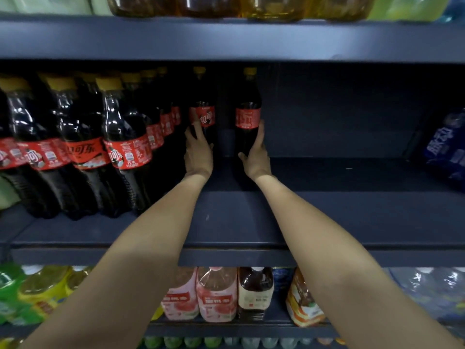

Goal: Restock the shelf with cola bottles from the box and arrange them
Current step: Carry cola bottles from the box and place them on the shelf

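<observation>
Two cola bottles stand upright deep on the dark blue shelf [327, 217]. My left hand [198, 152] wraps around the lower body of the left bottle [202, 114]. My right hand [256, 154] holds the right bottle [247, 114], fingers up its right side and thumb across the front. Both bottles have yellow caps and red labels. A gap of bare shelf separates them. Left of them, several rows of the same cola bottles [125, 147] fill the shelf from front to back.
The shelf's right half is bare up to blue-wrapped bottles [445, 152] at the far right. The shelf above carries amber drink bottles [271, 8]. Pink, brown and orange bottles [216, 293] stand on the shelf below, with green and yellow ones at the left.
</observation>
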